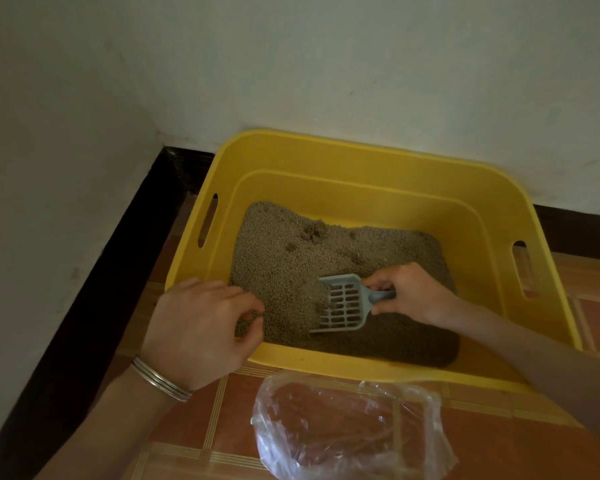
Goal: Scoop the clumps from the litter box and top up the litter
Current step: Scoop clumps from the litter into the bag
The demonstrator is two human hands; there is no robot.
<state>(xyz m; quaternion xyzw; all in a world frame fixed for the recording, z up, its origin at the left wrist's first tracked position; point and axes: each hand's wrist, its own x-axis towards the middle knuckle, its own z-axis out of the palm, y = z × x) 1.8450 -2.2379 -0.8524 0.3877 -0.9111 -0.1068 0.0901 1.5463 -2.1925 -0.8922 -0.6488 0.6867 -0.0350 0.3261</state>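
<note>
Head view: yellow litter box (361, 161) on tiled floor (194, 427), holding grey-brown litter (281, 271); clear plastic bag (343, 427) lies just before its near rim. Left hand (201, 327) at the near-left corner, fingers curled — whether it holds anything cannot be told; right hand (409, 292) grips the slotted scoop (343, 303) by its handle, blade on the litter — clumps (312, 230) near the far wall.
</note>
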